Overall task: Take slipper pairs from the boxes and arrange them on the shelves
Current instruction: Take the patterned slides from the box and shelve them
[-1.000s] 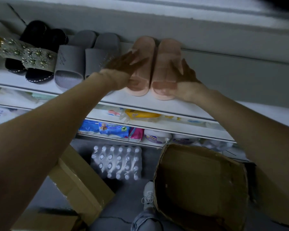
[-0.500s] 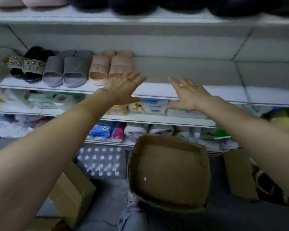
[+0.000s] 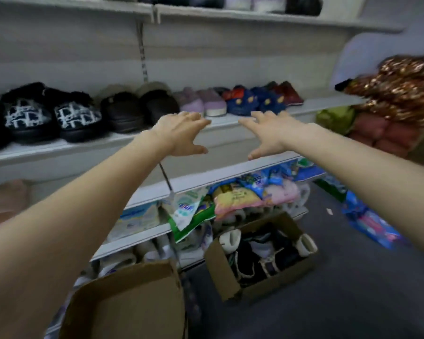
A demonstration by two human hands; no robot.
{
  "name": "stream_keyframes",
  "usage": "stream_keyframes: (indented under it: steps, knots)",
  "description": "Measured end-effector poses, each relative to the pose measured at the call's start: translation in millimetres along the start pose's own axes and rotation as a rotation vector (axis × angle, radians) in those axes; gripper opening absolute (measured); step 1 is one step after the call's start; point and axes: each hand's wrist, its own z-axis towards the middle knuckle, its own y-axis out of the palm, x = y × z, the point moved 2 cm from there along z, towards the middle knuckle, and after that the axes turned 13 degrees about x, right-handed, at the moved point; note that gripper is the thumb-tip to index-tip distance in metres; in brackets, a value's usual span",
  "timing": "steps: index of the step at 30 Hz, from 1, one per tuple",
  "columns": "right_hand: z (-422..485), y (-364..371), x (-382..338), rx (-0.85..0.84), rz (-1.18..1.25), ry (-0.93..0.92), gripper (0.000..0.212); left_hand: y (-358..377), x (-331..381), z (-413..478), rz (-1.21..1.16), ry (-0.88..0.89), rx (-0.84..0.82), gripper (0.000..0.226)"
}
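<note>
Both arms stretch out in front of a white shelf point(image 3: 123, 140). My left hand point(image 3: 181, 133) and my right hand point(image 3: 269, 133) hang in the air with fingers spread and hold nothing. On the shelf stand pairs in a row: black patterned slippers point(image 3: 54, 116), dark brown ones point(image 3: 140, 106), lilac ones point(image 3: 203, 101), blue ones point(image 3: 252, 101) and red ones point(image 3: 288, 94). On the floor at lower right, a cardboard box point(image 3: 223, 272) holds several slippers. An empty cardboard box point(image 3: 123, 307) sits at the bottom, just below my left arm.
Lower shelves point(image 3: 206, 179) carry packets of goods point(image 3: 238, 196). A pile of folded pink and sequinned fabric point(image 3: 396, 99) stands at the right. A blue packet point(image 3: 370, 221) lies on the dark floor point(image 3: 352, 289). More shoes sit on the top shelf point(image 3: 255, 13).
My view has swung right, away from the pink and grey slippers to another stretch of shelf. Both hands have left the pink pair and now hover apart, empty.
</note>
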Motion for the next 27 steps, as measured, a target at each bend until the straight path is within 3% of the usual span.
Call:
stream_keyframes:
  steps: [5,10,15,20,27]
  knots:
    - [-26.9,-25.5,102.6,0.002,-0.011,0.146,0.105,-38.7,49.3,95.3,0.004,0.121,0.075,0.079]
    - [-32.8,-16.2,177.0,-0.015,-0.034,0.225,0.106,-49.8,86.8,183.5,-0.179,0.176,0.044,0.074]
    - [-17.7,3.3,243.0,-0.06,-0.077,0.248,0.105,-46.9,113.1,262.2,-0.191,0.221,0.047,0.077]
    - [12.3,17.3,312.3,-0.087,0.061,0.278,0.104,-35.9,119.6,340.3,-0.193,0.191,0.038,0.081]
    - [48.0,76.2,383.8,-0.067,0.1,0.188,0.103,14.7,148.2,407.6,-0.142,0.193,-0.027,0.077]
